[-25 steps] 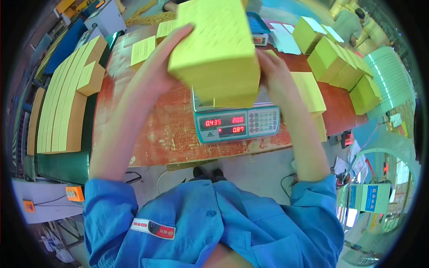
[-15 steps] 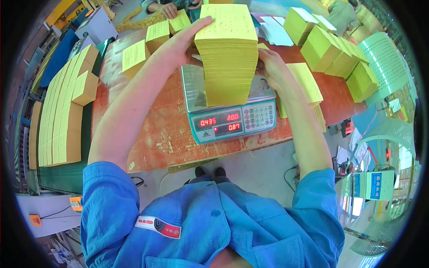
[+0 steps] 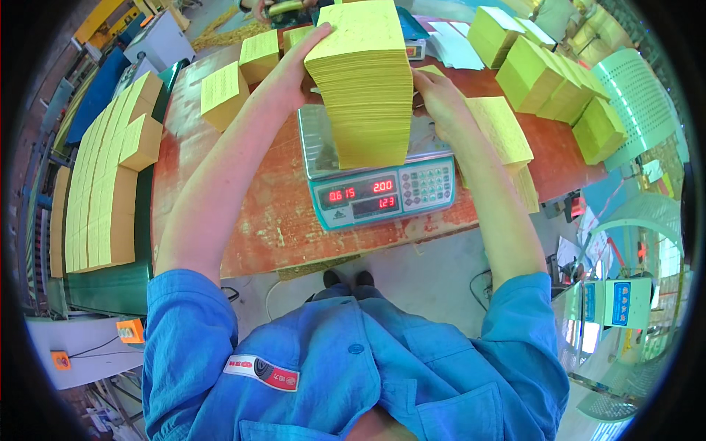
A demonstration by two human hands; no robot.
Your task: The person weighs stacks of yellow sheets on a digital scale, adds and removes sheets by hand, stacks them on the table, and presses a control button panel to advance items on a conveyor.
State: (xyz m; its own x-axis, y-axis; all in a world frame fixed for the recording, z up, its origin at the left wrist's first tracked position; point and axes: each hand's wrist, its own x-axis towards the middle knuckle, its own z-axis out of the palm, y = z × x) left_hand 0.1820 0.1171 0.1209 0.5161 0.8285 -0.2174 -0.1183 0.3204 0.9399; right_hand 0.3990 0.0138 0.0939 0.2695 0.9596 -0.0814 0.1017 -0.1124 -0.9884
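Observation:
A tall stack of yellow paper sheets stands on the tray of a countertop scale and leans slightly to the left at its top. My left hand grips the stack's upper left side, thumb on the top edge. On the opposite side, my right hand presses against the stack with bent fingers; the fingertips are partly hidden behind it. Red digits glow on the scale's display, beside its keypad.
Smaller yellow stacks sit left on the red table, with more at the back right near white sheets. Long rows of stacks line the green surface at left. Another person's hands show at the far edge.
The top of the stack has shifted a little left and toward the far side, with my hands on it. The scale's digits have changed. The other person's hand has left the small far stack.

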